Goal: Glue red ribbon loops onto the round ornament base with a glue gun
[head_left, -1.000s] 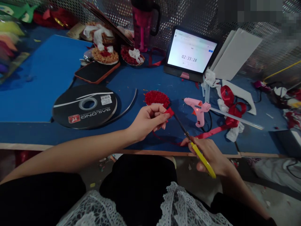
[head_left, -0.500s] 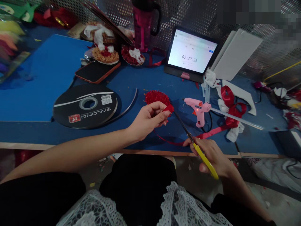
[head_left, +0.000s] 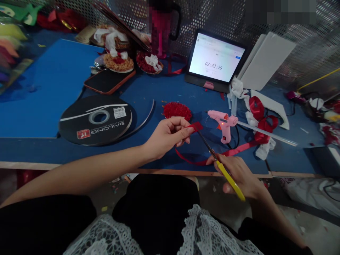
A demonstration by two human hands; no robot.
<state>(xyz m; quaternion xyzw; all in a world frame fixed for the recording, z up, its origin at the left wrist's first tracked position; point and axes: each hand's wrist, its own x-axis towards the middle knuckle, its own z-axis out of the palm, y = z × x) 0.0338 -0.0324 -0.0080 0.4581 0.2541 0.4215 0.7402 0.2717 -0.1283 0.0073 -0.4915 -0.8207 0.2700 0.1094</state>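
Ribbon (head_left: pixel 196 126) end now sticks out flat to the right of my left grip (head_left: pixel 166 136), pinched tight between thumb and fingertips. Half a second ago it sat bunched against them. My right grip (head_left: pixel 239 175) is closed round the scissors (head_left: pixel 220 166), whose blade tips meet the strip. The rest trails in a loop on the near counter (head_left: pixel 164 88). I judge the cut lined up but not made.

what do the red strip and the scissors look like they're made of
Red strip in the left hand: likely satin ribbon, thin, slight sheen. Scissors in the right hand: dark metal blades, glossy yellow handles, probably plastic.
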